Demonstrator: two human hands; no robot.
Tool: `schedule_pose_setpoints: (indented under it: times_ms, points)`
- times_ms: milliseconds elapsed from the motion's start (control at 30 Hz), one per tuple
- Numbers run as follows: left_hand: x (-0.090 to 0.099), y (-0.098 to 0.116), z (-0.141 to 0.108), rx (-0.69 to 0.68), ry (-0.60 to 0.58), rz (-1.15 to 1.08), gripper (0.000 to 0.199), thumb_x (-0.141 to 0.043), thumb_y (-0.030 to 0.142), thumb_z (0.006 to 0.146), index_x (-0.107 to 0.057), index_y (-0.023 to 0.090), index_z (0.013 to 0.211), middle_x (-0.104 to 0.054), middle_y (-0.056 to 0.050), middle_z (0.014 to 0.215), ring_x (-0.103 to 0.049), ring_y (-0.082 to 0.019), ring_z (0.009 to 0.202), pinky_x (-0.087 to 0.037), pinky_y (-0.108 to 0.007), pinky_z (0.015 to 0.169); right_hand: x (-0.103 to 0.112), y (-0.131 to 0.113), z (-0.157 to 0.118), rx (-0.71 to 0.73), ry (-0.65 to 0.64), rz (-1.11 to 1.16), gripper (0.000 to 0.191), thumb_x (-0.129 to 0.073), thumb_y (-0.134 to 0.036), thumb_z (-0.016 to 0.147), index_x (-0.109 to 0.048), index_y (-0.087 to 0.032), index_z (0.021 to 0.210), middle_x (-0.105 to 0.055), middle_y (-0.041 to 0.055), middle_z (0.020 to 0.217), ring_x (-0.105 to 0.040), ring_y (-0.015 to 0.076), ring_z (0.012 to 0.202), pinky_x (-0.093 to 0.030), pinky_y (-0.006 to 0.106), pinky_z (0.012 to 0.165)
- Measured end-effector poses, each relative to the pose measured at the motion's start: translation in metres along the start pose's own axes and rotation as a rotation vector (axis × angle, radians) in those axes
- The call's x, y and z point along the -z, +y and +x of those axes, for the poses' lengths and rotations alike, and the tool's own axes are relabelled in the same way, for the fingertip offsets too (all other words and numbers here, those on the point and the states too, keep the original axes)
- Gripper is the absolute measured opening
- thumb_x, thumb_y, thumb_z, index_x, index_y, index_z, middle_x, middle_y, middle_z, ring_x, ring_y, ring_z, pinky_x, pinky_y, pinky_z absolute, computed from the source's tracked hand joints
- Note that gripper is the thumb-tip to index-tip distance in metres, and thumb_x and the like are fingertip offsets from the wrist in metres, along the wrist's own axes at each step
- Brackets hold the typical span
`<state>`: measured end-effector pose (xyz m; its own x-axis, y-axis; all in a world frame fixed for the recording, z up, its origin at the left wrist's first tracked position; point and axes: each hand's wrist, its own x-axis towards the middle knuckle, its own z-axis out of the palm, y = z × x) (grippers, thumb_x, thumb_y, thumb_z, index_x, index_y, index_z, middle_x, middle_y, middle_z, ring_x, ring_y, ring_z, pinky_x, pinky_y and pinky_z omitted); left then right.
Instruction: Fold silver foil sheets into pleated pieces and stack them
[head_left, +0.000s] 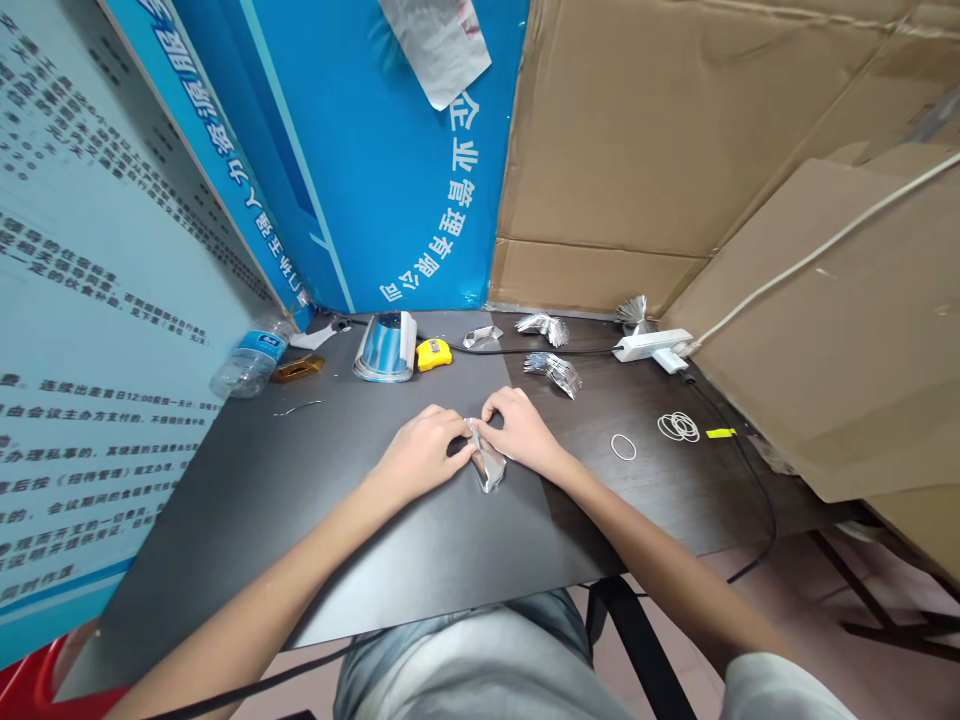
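Observation:
Over the middle of the dark table, my left hand and my right hand meet at a small shiny silver foil piece. Both hands pinch its upper end between thumb and fingers, one from each side. Its wider, folded lower end points toward me and rests at the table surface. The fingertips cover the top of the foil, so its exact shape there is hidden. Farther back lie two fanned bundles of similar silver strips and a single flat silver piece.
Along the back stand a blue-silver roll, a yellow tape measure and a white power strip with cables. A plastic bottle lies at left near a brown holder. Rubber bands lie at right. Cardboard panels wall the back and right.

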<state>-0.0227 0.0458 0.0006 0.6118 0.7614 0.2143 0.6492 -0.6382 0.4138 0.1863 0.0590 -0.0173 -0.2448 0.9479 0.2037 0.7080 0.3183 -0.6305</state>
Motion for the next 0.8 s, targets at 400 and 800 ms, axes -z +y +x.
schedule_pose_setpoints:
  times_ms: [400, 800]
  points:
    - [0.006, 0.01, -0.01, 0.047, -0.037, 0.02, 0.037, -0.074, 0.046, 0.088, -0.076, 0.022, 0.115, -0.076, -0.011, 0.118, -0.064, -0.034, 0.113, -0.051, -0.042, 0.092, -0.002, 0.005, 0.001, 0.023, -0.002, 0.035, 0.019, -0.074, -0.028, 0.088, -0.062, -0.017, 0.076, -0.065, 0.0036, 0.089, -0.054, 0.0183, 0.09, -0.039, 0.032, 0.089]
    - [0.009, 0.024, -0.018, 0.099, -0.104, 0.047, 0.061, -0.075, 0.052, 0.084, -0.066, 0.022, 0.135, -0.069, -0.011, 0.137, -0.059, -0.036, 0.128, -0.046, -0.048, 0.109, -0.001, 0.005, 0.001, 0.055, -0.008, 0.034, 0.022, -0.073, -0.031, 0.089, -0.062, -0.018, 0.076, -0.066, 0.0034, 0.088, -0.054, 0.0189, 0.09, -0.039, 0.032, 0.088]
